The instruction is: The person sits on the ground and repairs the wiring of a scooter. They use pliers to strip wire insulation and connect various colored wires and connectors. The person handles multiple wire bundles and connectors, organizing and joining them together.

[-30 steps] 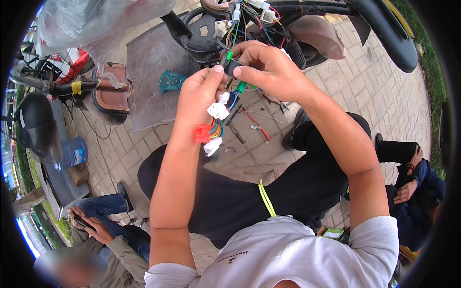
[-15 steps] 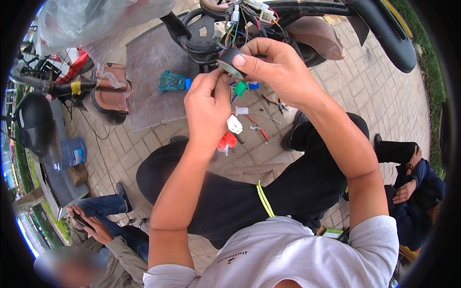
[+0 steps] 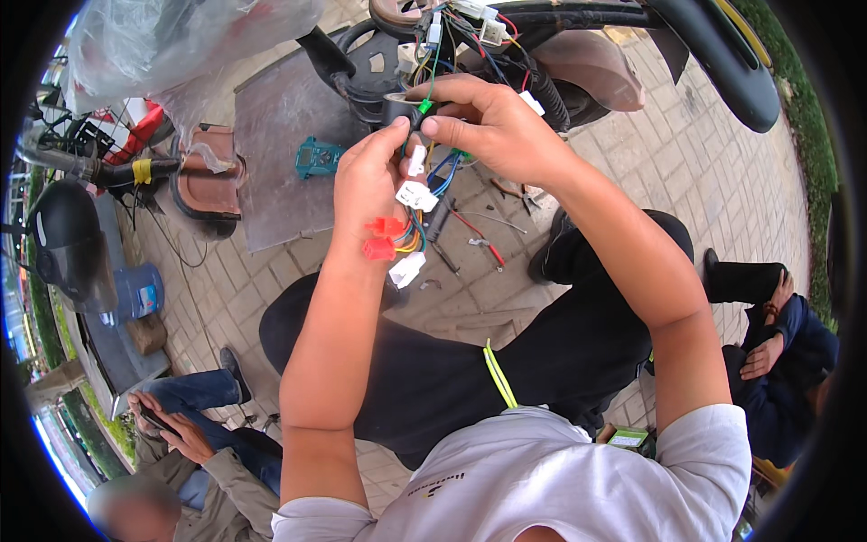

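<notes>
A roll of black tape (image 3: 397, 108) is between my two hands, near the front of a scooter frame. My right hand (image 3: 506, 126) curls round it from the right, its index finger reaching over the roll. My left hand (image 3: 366, 172) is closed, gripping a wire bundle (image 3: 441, 181) below the roll. White connectors (image 3: 417, 196) and red connectors (image 3: 379, 248) dangle from the bundle beside my left wrist. A small green connector (image 3: 424, 106) on a green wire shows between thumb and index finger of my right hand. The fingers partly hide where tape and wires meet.
Exposed scooter wiring (image 3: 452, 41) lies beyond my hands. On the footboard (image 3: 280, 194) rests a teal multimeter (image 3: 317, 158). Pliers (image 3: 515, 192) and a red test lead (image 3: 497, 255) lie on the paving. One person sits at lower left with a phone (image 3: 155, 415), another at right.
The tape roll has turned and shifted slightly left. The connectors of the bundle have swung up and left beside my left wrist. My right hand's index finger has stretched out over the roll.
</notes>
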A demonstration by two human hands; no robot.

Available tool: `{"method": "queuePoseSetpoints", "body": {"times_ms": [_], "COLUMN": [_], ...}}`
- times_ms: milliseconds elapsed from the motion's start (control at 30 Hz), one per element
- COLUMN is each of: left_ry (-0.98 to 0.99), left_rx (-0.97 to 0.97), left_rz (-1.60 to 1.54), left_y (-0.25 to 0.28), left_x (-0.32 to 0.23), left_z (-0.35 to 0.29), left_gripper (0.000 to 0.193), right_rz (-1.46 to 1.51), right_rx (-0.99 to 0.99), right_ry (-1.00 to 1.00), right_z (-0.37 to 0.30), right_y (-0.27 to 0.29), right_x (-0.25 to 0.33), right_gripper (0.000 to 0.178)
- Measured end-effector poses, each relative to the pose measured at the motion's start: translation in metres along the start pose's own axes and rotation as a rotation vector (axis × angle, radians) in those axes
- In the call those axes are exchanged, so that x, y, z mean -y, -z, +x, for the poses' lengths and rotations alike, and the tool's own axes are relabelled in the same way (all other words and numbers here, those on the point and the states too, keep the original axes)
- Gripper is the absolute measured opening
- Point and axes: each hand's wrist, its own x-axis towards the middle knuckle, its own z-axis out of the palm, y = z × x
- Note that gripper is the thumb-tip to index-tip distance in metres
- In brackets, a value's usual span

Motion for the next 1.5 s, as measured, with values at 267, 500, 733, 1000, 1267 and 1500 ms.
{"method": "queuePoseSetpoints", "body": {"times_ms": [267, 500, 733, 1000, 1267, 1500], "left_ry": [-0.086, -0.483, -0.628, -0.169, 0.078, -0.202], "left_rx": [0.05, -0.085, -0.082, -0.01, 0.216, 0.027], "left_rz": [0.095, 0.664, 0.88, 0.122, -0.248, 0.188], "left_y": [0.002, 0.001, -0.005, -0.002, 0.01, -0.001], "left_x": [-0.003, 0.006, 0.018, 0.008, -0.004, 0.001], "left_z": [-0.004, -0.012, -0.018, 0.001, 0.013, 0.0], "left_gripper": [0.031, 0.028, 0.021, 0.038, 0.029, 0.032], "right_rz": [-0.087, 0.276, 0.554, 0.196, 0.05, 0.369], "right_rx": [-0.017, -0.081, -0.022, -0.191, 0.0, -0.051], "right_ry": [-0.127, -0.112, -0.129, -0.038, -0.063, -0.103], "right_z": [-0.009, -0.017, -0.002, -0.001, -0.004, -0.011], "right_y": [0.002, 0.004, -0.009, -0.003, 0.007, 0.009], "right_x": [0.017, 0.016, 0.028, 0.01, 0.018, 0.013], "right_gripper": [0.03, 0.031, 0.031, 0.036, 0.026, 0.026]}}
